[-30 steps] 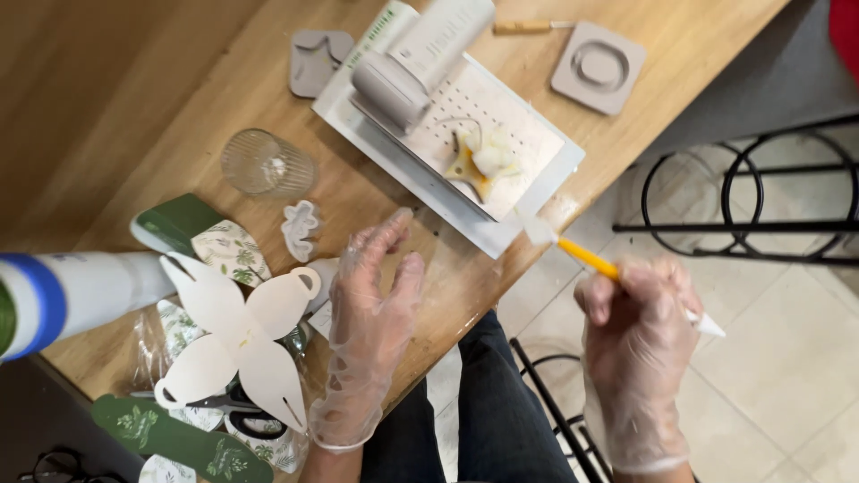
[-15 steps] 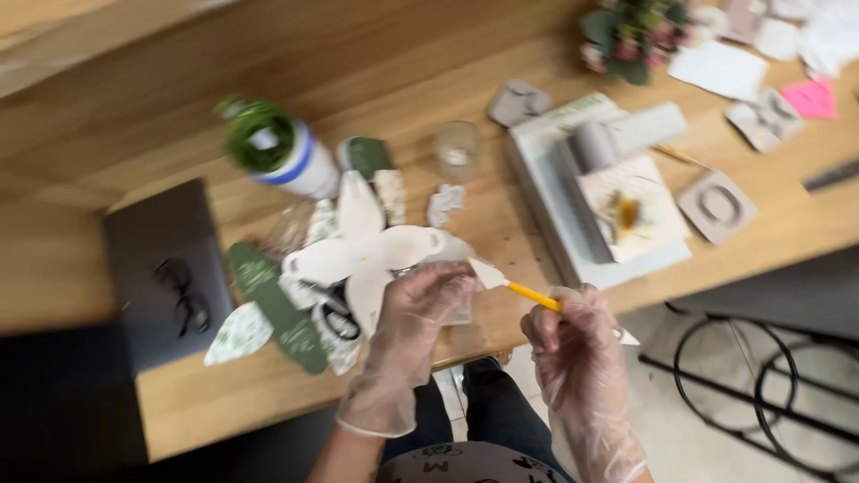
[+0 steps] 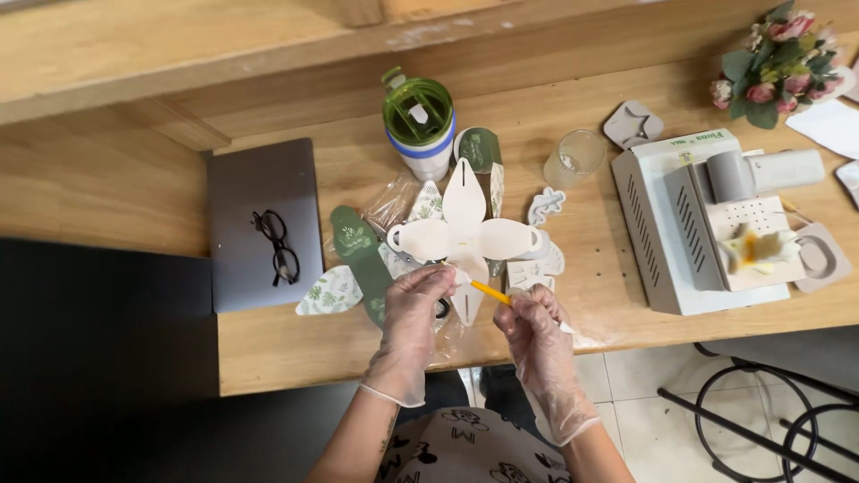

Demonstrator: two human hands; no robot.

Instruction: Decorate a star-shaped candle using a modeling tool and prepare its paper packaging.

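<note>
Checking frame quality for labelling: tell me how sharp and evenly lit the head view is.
Head view: sharp on both gloved hands, left and right, the yellow tool and the white cutout; light is soft and even, shadows faint on the table; the lower left is dark; table edges bow slightly toward the frame's borders.

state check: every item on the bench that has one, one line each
left hand: gloved, pinching white petal cutout
right hand: gloved, gripping yellow tool
white petal cutout: flat, spread open
tumbler: upright, lid on
clear cup: upright, looks empty
glasses: unfolded, on closed laptop
</note>
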